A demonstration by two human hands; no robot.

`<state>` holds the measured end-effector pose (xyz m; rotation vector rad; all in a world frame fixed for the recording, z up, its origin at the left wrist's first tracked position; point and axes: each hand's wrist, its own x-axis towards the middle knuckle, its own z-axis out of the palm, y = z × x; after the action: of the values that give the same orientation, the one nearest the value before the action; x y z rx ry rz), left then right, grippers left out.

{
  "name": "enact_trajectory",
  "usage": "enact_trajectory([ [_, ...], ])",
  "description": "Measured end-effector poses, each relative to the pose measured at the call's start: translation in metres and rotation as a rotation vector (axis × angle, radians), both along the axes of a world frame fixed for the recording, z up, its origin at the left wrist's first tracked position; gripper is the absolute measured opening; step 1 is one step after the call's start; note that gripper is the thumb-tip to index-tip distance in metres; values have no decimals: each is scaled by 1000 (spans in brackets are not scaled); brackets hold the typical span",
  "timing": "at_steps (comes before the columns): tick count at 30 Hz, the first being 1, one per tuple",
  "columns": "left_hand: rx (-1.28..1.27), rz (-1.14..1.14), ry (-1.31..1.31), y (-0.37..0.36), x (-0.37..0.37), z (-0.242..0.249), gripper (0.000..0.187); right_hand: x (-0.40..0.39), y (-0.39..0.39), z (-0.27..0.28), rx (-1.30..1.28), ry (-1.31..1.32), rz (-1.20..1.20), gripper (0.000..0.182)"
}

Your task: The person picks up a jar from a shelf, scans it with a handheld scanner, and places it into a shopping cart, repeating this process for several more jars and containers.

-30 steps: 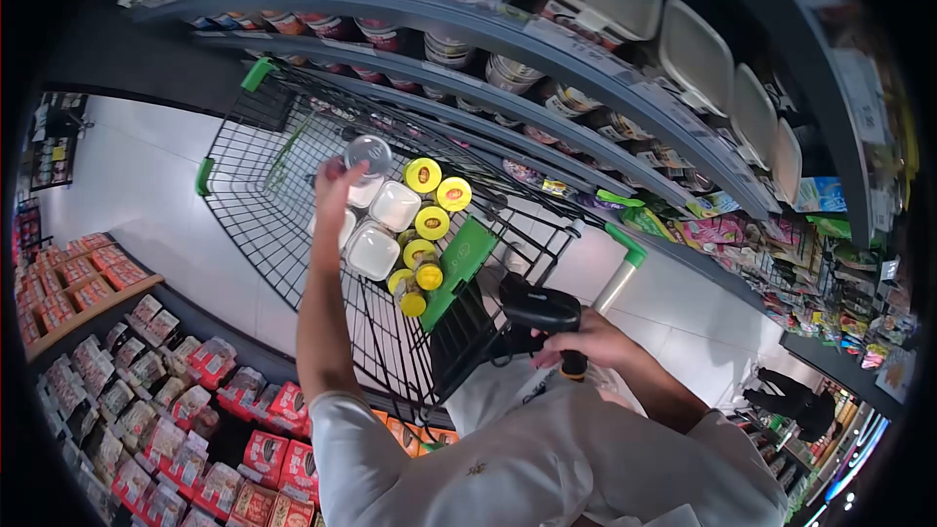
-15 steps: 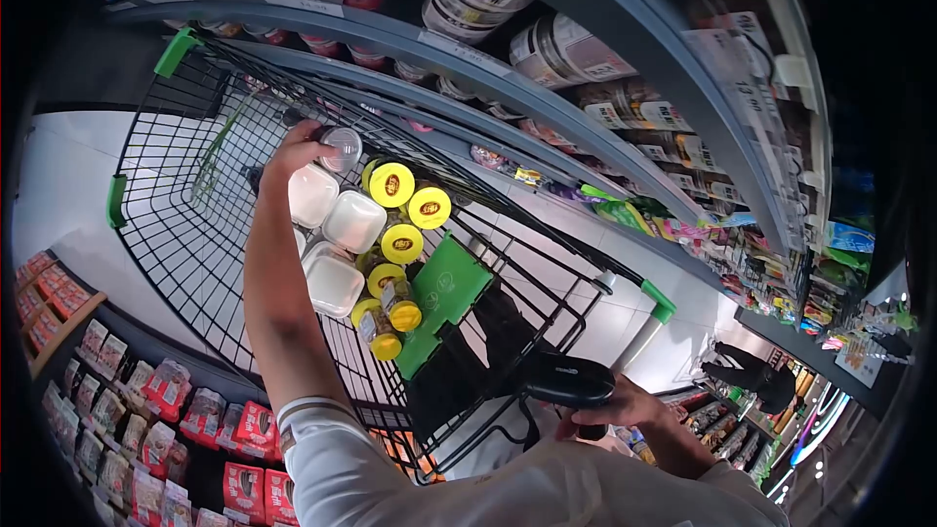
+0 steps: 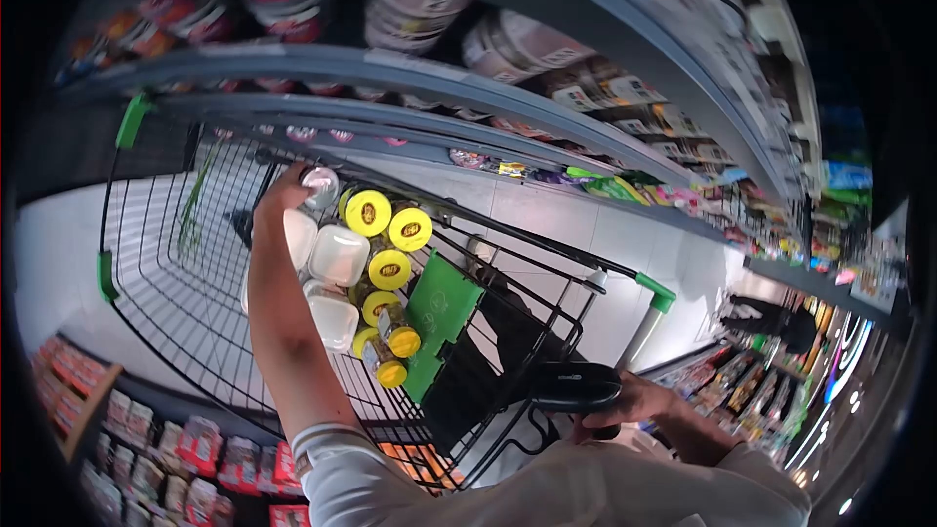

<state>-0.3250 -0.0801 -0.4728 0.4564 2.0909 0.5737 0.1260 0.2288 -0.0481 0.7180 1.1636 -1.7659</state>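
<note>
My left hand (image 3: 283, 190) reaches into the wire shopping cart (image 3: 185, 342), its fingers curled around a round, clear-topped container (image 3: 320, 187). Beside that container lie jars with yellow lids (image 3: 367, 213); several stand upright and two are tipped over near the green flap (image 3: 444, 317). White rounded packs (image 3: 339, 256) sit close to my left forearm, which partly hides some of them. Low on the right, my right hand (image 3: 634, 402) is closed at the cart handle (image 3: 639, 337), just beside a black oval piece (image 3: 576, 386). Some of its fingers are hidden.
Store shelves (image 3: 390, 73) with tubs and packets run along the cart's far side. A lower display of bagged goods (image 3: 200, 449) stands at the near left. Dark clothing of another person (image 3: 771, 322) shows farther down the aisle.
The view has shifted, so the shelves and cart sit differently in the frame. My left hand stays at the clear-topped container, and my right hand remains at the handle.
</note>
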Motion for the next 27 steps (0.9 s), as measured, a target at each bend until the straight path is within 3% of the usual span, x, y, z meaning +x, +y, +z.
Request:
enact_trajectory([
  [2, 87, -23, 123, -18, -5, -37, 58, -3, 0, 3, 44, 36, 96, 34],
  [3, -137, -55, 226, -11, -4, -26, 64, 7, 2, -3, 17, 37, 119, 33],
  [4, -154, -67, 349, -14, 0, -33, 58, 1, 2, 1, 9, 26, 108, 33],
  [5, -208, -94, 324, -6, 7, -4, 56, -6, 0, 4, 2, 15, 100, 34],
  [6, -240, -35, 339, -10, 7, -20, 65, -4, -5, 3, -13, 60, 14, 34],
  [7, -201, 0, 378, -9, 17, -12, 74, -7, -2, 6, -16, 53, 74, 33],
  [9, -234, 18, 532, -2, 42, 8, 54, 6, -7, -5, -7, 149, -6, 32],
  [10, -117, 52, 643, -9, 53, -4, 45, 4, -6, -2, -74, 75, -38, 32],
  [11, -115, 96, 664, 6, 76, 41, 43, 1, -6, 4, -86, 16, -68, 32],
  [12, -107, 108, 702, 8, 91, 55, 44, 3, -7, 4, -98, 31, -77, 32],
  [15, -111, 126, 559, 49, 141, 175, 31, 19, -10, -4, -99, 76, -128, 34],
  [16, -21, 149, 598, 58, 156, 189, 23, 19, -11, 2, -75, 97, -123, 34],
  [18, 447, 209, 581, 94, 190, 233, 17, 20, -5, 19, 12, 139, -126, 28],
  [21, 735, 147, 421, 174, 236, 329, 23, 35, 1, 16, 187, 130, -104, 21],
  [23, 844, 129, 335, 227, 260, 361, 29, 41, 11, 27, 308, 176, -54, 25],
  [24, 939, 132, 254, 257, 271, 375, 36, 43, 20, 23, 307, 233, 111, 38],
  [25, 960, 177, 129, 283, 283, 390, 42, 52, 21, 14, 408, 391, 132, 43],
  [27, 1011, 145, 212, 334, 297, 390, 59, 70, 26, -2, 617, 705, 174, 54],
])
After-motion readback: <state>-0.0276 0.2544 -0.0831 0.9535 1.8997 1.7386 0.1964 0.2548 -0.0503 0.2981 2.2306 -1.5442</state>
